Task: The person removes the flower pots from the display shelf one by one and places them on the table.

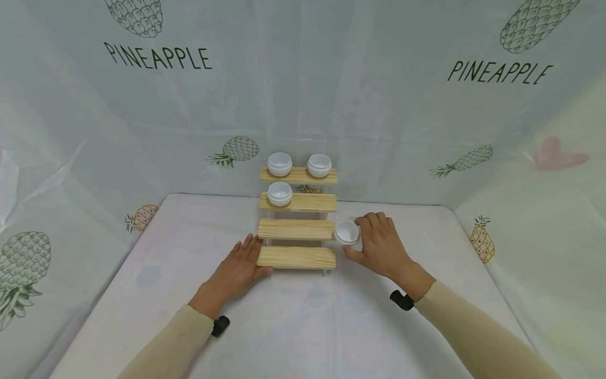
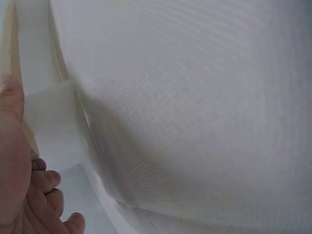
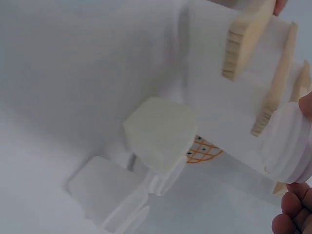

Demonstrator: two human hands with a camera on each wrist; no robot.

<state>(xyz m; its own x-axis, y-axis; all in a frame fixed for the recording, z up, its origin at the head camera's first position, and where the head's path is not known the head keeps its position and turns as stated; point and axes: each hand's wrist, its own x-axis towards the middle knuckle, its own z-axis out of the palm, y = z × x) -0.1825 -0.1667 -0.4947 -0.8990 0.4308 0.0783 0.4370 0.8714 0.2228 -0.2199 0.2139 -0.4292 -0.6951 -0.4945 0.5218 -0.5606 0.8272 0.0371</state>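
Note:
My right hand (image 1: 382,247) pinches a small white cup (image 1: 347,232) between thumb and fingers, beside the right end of the third plank down. In the right wrist view this cup (image 3: 287,144) shows its ribbed side near the plank ends. My left hand (image 1: 239,271) rests against the left side of a four-step wooden stand (image 1: 295,257), its thumb at the lowest plank's front. The left wrist view shows that hand (image 2: 22,180) by the stand's white side support (image 2: 53,122). Two cups (image 1: 280,164) (image 1: 319,165) sit on the top plank and another cup (image 1: 280,193) on the second, at left.
Two white cup-like pieces (image 3: 161,131) (image 3: 107,190) are on the table near the stand in the right wrist view. A pale cloth (image 1: 303,326) covers the table, and a pineapple-print curtain (image 1: 303,95) hangs close behind the stand and along the sides.

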